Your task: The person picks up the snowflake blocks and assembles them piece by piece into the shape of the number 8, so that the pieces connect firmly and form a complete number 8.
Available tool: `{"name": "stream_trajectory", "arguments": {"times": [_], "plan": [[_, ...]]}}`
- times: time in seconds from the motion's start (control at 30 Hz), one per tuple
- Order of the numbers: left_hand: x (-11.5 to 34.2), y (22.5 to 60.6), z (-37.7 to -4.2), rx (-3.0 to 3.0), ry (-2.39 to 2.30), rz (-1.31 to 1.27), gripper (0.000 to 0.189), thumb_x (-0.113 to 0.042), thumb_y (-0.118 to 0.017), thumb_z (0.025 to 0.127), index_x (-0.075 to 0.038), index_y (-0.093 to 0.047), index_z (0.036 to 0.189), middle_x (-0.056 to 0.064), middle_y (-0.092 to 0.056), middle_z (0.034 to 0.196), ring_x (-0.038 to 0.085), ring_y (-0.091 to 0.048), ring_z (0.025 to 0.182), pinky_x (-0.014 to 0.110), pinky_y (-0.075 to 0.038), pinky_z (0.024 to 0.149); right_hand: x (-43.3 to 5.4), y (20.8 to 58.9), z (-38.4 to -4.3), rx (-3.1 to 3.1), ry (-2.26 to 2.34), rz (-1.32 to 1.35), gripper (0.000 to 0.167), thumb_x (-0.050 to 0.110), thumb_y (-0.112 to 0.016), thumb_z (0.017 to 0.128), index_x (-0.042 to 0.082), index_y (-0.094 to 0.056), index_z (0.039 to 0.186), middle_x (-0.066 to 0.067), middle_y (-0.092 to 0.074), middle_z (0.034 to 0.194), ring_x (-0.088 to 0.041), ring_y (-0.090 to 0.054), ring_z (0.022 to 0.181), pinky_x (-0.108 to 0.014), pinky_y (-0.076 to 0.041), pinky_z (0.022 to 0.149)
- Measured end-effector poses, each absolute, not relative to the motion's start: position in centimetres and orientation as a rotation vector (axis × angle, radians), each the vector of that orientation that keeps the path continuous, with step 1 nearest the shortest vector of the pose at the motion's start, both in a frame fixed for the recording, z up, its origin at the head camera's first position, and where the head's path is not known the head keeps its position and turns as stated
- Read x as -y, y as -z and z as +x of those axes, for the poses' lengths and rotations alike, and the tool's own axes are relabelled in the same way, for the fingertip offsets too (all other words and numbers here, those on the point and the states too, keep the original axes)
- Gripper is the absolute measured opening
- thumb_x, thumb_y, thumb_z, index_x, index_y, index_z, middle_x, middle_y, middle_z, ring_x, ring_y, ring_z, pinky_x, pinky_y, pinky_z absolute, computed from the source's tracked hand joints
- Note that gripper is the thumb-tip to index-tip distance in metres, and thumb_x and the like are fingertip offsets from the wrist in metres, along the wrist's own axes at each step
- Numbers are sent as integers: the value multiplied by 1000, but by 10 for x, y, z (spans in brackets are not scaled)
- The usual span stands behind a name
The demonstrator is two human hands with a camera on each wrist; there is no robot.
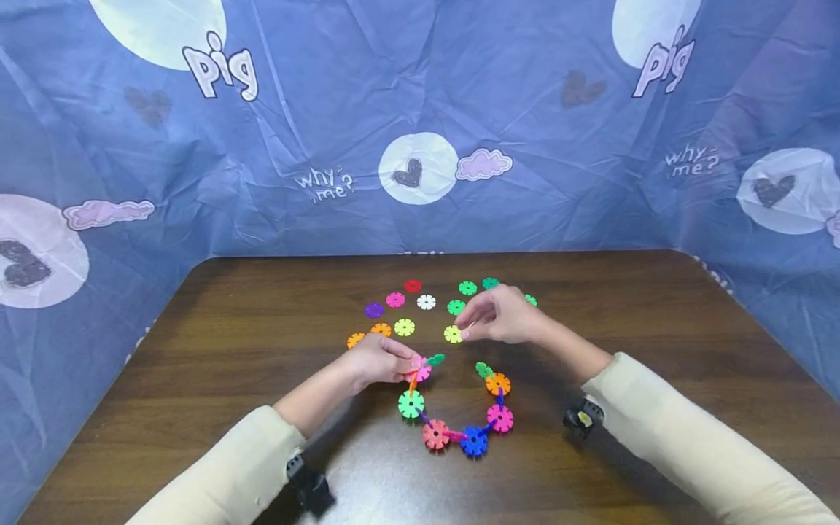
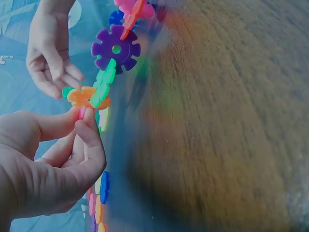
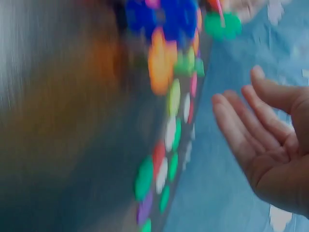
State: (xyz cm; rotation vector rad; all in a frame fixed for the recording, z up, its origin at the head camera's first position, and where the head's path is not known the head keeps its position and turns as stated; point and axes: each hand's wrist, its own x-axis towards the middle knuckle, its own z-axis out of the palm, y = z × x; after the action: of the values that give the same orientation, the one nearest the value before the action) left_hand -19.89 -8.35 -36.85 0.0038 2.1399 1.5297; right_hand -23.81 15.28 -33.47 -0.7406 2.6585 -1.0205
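Observation:
My left hand (image 1: 380, 359) pinches a pink notched disc (image 1: 423, 372) at one end of a linked chain of flower-shaped plastic discs. Attached there is a green disc (image 1: 436, 359), and an orange disc (image 2: 82, 96) shows just beyond the fingertips in the left wrist view. The chain curves across the table through a light green disc (image 1: 411, 404), a blue disc (image 1: 474, 442) and an orange disc (image 1: 499, 384) to a green end disc (image 1: 483, 370). Above the table, near a loose yellow disc (image 1: 453, 334), my right hand (image 1: 504, 315) has loosely extended fingers and holds nothing.
Several loose discs lie farther back on the brown wooden table (image 1: 230, 350), among them a white disc (image 1: 426, 302), a purple disc (image 1: 374, 310) and a red disc (image 1: 413, 286). Behind the table hangs a blue printed cloth (image 1: 315, 131).

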Motion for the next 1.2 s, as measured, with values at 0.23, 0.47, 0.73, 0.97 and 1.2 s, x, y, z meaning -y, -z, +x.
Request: {"name": "stream_trajectory", "arguments": {"times": [0.23, 0.47, 0.73, 0.97, 1.2], "plan": [[85, 368, -198, -2135, -1574, -21, 24, -2, -67, 87, 10, -68, 108, 3, -74, 80, 2, -60, 66, 19, -55, 70, -189, 339, -262, -2904, 737, -597, 18, 10, -80, 75, 2, -74, 89, -10, -75, 82, -15, -68, 72, -26, -53, 66], [84, 367, -196, -2160, -1566, -29, 23, -4, -69, 86, 8, -70, 106, 11, -76, 88, 3, -62, 66, 21, -57, 71, -195, 356, -264, -2936, 393, -601, 23, 16, -87, 66, 4, -72, 78, -4, -68, 66, -9, -57, 62, -24, -48, 61], [84, 367, -196, -2169, -1553, -62, 22, -4, -69, 86, 8, -70, 105, 7, -75, 81, 4, -62, 65, 20, -57, 70, -192, 353, -266, -2916, 386, -474, 29, 21, -91, 62, 6, -67, 68, -2, -65, 63, -11, -54, 62, -22, -45, 59], [84, 368, -195, -2170, -1551, -78, 21, -5, -70, 86, 6, -71, 104, 1, -73, 76, 4, -60, 64, 18, -55, 67, -192, 354, -264, -2937, 498, -442, 29, 16, -92, 58, 6, -65, 66, -3, -65, 62, -10, -56, 60, -22, -46, 59], [82, 369, -195, -2203, -1521, -101, 20, -7, -70, 86, 4, -72, 103, 2, -74, 81, 5, -57, 65, 17, -52, 65, -194, 356, -263, -2945, 537, -416, 28, 16, -92, 57, 8, -66, 65, -1, -65, 61, -9, -55, 60, -21, -45, 58]]}}
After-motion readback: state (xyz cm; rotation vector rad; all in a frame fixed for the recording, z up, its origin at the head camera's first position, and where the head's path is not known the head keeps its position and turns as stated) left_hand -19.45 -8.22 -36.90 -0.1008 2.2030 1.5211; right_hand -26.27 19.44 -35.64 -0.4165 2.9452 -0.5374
